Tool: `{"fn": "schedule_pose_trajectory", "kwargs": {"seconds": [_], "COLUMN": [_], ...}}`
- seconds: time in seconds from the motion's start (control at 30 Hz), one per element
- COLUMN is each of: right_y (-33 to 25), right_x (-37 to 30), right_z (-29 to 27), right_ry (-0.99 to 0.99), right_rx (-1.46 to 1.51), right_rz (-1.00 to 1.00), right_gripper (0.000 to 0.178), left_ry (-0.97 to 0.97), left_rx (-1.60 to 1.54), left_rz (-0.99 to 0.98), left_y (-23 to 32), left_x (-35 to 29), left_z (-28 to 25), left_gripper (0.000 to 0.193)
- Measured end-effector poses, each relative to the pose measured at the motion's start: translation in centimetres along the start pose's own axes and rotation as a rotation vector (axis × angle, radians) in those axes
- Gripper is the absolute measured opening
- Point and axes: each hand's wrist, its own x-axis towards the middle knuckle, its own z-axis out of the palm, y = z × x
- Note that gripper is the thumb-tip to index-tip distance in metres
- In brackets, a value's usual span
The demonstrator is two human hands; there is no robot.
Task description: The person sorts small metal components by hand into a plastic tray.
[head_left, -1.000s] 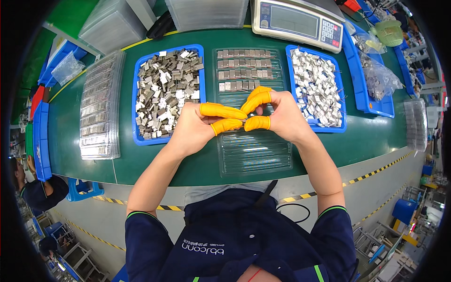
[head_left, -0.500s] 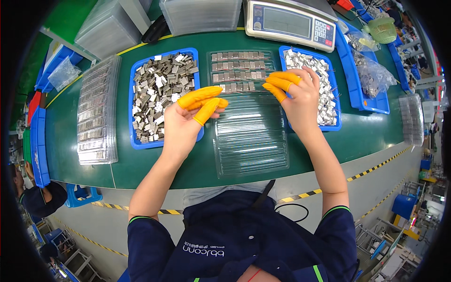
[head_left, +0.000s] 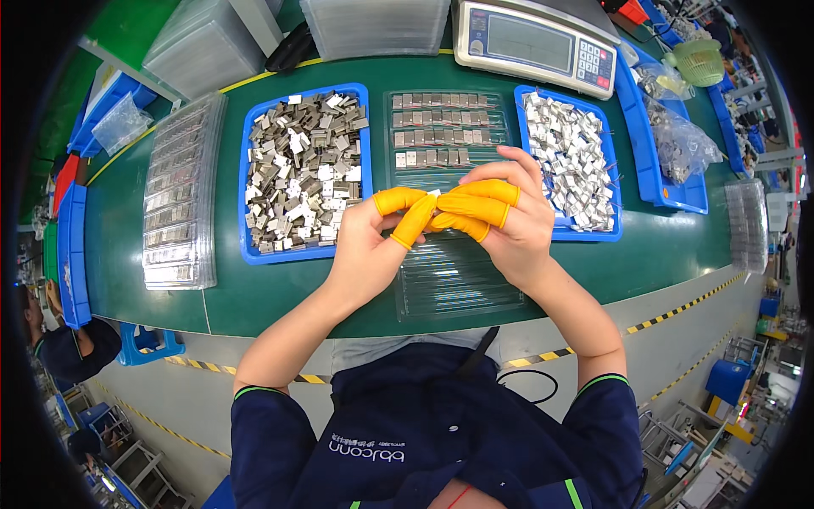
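Observation:
My left hand (head_left: 373, 233) and my right hand (head_left: 509, 222) meet over the clear plastic tray (head_left: 458, 293), yellow finger cots on the thumbs and several fingers. Both are closed in a pinch at one spot. A small white part (head_left: 435, 193) peeks out between the fingertips; most of it is covered. Beyond the hands, rows of small metal plug connectors (head_left: 441, 118) fill the far part of the tray. Left of it, a blue bin (head_left: 245, 182) holds a heap of loose metal connector shells. To the right, another blue bin (head_left: 618, 204) holds white connectors with thin wires.
Stacked clear trays (head_left: 182, 195) with parts lie at the left. A digital scale (head_left: 530, 47) and clear plastic boxes (head_left: 377, 30) line the back. At right stand a blue bin (head_left: 678, 202) with plastic bags and more clear trays (head_left: 746, 225). Another person (head_left: 76, 356) is at far left.
My hands were apart above the tray; they have come together over its middle, fingertips touching. A small white part now shows between them. The view has shifted slightly.

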Motion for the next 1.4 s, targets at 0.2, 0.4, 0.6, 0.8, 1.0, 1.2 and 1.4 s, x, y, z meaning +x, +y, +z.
{"fn": "schedule_pose_trajectory", "kwargs": {"seconds": [0.2,0.4,0.6,0.8,1.0,1.2,1.4], "right_y": [-0.4,-0.7,0.0,-0.4,0.8,3.4,4.1], "right_x": [-0.6,-0.6,-0.4,1.0,1.2,0.8,-0.6], "right_z": [0.4,-0.4,-2.4,-3.6,-3.5,-3.6,-1.5], "right_ry": [0.036,0.004,0.096,0.015,0.067,-0.017,-0.259], "right_rx": [0.105,0.111,0.124,-0.138,-0.119,-0.221,-0.420], "right_rz": [0.145,0.220,0.425,0.136,0.125,0.234,0.185], "right_gripper": [0.018,0.017,0.016,0.018,0.018,0.014,0.013], "left_ry": [0.051,0.027,0.054,0.054,0.018,-0.006,-0.180], "left_rx": [-0.045,-0.114,-0.077,0.083,0.086,0.834,1.440], "left_rz": [-0.018,-0.036,-0.033,-0.053,0.008,0.240,0.369], "left_y": [-0.1,0.4,1.2,2.5,3.3,2.0,-1.0], "left_x": [0.0,0.1,0.5,2.0,4.2,4.8,3.7], "left_z": [0.3,0.1,0.3,2.4,3.0,2.9,2.2], "left_gripper": [0.015,0.016,0.017,0.023,0.024,0.035,0.057]}}
